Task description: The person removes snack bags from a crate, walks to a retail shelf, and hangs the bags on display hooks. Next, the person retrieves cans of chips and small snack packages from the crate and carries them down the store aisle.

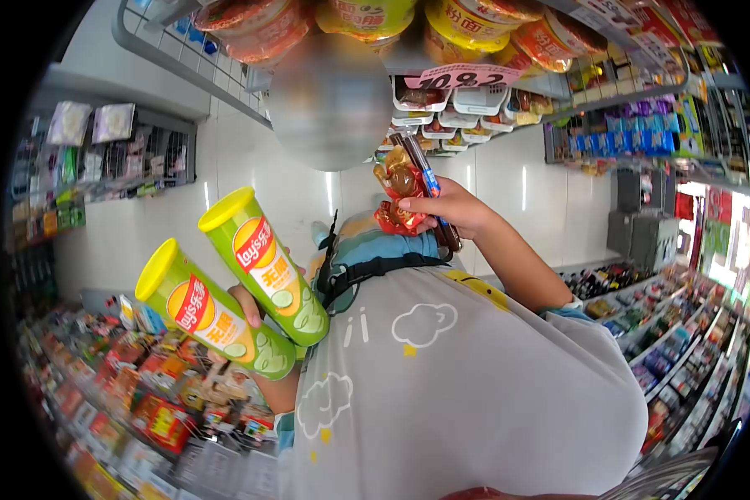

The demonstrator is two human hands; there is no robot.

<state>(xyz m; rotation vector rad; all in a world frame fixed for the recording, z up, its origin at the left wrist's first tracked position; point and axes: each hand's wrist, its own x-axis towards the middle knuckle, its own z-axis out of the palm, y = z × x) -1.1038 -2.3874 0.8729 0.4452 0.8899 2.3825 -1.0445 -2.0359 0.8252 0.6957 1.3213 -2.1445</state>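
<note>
My left hand (247, 307) is closed around two green Lay's chip canisters with yellow lids. One canister (262, 265) leans close to my body, and the other canister (212, 312) lies farther left beside it. Most of the left palm is hidden behind them. In my right hand (458, 208) are several packaged snacks, gripped together. Among them are long dark stick-shaped packs (429, 182) and red-and-clear snack packets (402, 185) with something brown inside. The right fingertips press on the red packets.
Instant noodle tubs (467, 23) stand on a wire rack above a pink price tag (462, 77). White baskets (481, 100) of goods sit below. Packaged goods (162, 421) fill the lower left, with stocked shelves (683, 350) on the right. Pale floor tiles (517, 187) lie between.
</note>
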